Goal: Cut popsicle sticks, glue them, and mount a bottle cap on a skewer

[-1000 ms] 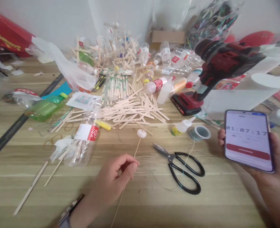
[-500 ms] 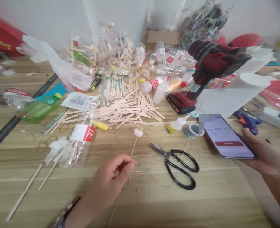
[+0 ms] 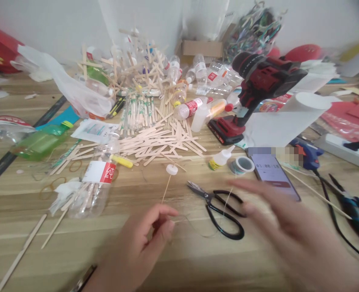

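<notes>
My left hand [image 3: 136, 243] is closed, thumb and forefinger pinching a thin wooden skewer [image 3: 166, 190]. At the skewer's upper end sits a white bottle cap [image 3: 172, 169]. A fine thread [image 3: 203, 235] runs from near those fingertips across black-handled scissors [image 3: 208, 197] toward a small spool [image 3: 242, 165]. My right hand [image 3: 297, 231], blurred by motion, has its fingers apart and holds nothing; it hovers to the right of the scissors. Just beyond it a phone [image 3: 270, 170] with a timer on screen lies on the table, partly hidden by the hand.
A glue bottle [image 3: 220, 159] stands beside the spool. Behind are loose craft sticks [image 3: 155, 142] and a red cordless drill [image 3: 258, 81]. Pliers [image 3: 352, 211] and a blue glue gun [image 3: 311, 156] lie at right. A clear bottle [image 3: 97, 174] holding sticks stands at left.
My right hand has let go of the phone, which now rests on the table, and has moved left toward the scissors. The left hand keeps its pinch on the skewer. The view has shifted slightly.
</notes>
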`<state>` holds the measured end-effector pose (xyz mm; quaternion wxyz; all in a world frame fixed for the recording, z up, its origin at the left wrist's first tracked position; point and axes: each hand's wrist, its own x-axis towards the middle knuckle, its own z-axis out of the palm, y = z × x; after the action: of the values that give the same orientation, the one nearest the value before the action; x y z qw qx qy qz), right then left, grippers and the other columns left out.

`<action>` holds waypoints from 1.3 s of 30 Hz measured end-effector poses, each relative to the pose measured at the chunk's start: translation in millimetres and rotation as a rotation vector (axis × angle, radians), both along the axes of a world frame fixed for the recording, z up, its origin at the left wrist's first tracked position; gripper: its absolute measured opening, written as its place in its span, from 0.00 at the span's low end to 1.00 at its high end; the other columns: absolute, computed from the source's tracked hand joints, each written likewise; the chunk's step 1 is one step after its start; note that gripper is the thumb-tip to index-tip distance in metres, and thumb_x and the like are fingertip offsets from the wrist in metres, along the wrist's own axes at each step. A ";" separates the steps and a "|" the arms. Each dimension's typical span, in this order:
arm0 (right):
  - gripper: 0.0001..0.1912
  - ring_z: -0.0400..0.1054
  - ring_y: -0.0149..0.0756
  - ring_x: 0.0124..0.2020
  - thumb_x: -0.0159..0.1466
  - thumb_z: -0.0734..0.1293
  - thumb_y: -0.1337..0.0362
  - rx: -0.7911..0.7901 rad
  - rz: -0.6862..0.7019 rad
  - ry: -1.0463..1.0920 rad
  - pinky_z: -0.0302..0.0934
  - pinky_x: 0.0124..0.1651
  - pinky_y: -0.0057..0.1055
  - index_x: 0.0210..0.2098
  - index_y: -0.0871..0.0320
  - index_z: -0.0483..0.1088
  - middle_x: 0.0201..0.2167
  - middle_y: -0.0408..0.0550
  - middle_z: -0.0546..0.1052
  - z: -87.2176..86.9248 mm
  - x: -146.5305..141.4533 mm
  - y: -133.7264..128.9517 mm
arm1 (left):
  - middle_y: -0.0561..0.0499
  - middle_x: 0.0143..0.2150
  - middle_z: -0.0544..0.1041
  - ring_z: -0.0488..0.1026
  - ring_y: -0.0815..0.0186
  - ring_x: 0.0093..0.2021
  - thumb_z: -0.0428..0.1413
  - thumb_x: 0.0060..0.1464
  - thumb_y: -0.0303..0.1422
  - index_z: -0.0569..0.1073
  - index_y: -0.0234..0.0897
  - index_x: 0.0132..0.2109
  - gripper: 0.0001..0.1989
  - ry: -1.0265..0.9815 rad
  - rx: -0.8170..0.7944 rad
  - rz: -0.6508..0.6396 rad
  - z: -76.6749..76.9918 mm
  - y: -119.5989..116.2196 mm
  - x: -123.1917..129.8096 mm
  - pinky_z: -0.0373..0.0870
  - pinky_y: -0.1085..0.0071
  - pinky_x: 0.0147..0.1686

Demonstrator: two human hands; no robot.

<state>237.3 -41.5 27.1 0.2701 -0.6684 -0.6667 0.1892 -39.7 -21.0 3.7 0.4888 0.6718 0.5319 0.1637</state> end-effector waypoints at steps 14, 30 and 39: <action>0.18 0.52 0.26 0.19 0.71 0.57 0.55 -0.377 0.495 0.565 0.49 0.23 0.24 0.32 0.58 0.69 0.18 0.36 0.60 -19.2 -72.7 14.1 | 0.53 0.40 0.80 0.77 0.65 0.39 0.50 0.63 0.39 0.72 0.46 0.45 0.08 0.055 0.197 -0.001 4.8 -5.8 -6.3 0.72 0.73 0.38; 0.15 0.39 0.24 0.13 0.64 0.68 0.49 -0.121 -0.047 1.255 0.36 0.19 0.26 0.35 0.56 0.74 0.09 0.31 0.54 -26.8 -51.7 34.3 | 0.52 0.31 0.73 0.72 0.61 0.31 0.46 0.59 0.44 0.70 0.39 0.45 0.16 0.194 0.066 0.132 -14.1 26.2 -9.3 0.66 0.66 0.33; 0.19 0.40 0.22 0.14 0.65 0.65 0.47 -0.288 0.098 1.138 0.36 0.18 0.25 0.36 0.58 0.74 0.11 0.31 0.54 -34.0 -54.0 28.0 | 0.51 0.30 0.74 0.70 0.60 0.31 0.48 0.58 0.42 0.72 0.37 0.40 0.14 0.257 -0.111 -0.064 -19.5 26.6 5.5 0.60 0.67 0.32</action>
<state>183.3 -13.5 -7.0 0.4830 -0.4600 -0.4146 0.6190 -34.2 5.7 -15.9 0.4581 0.6759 0.5765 0.0311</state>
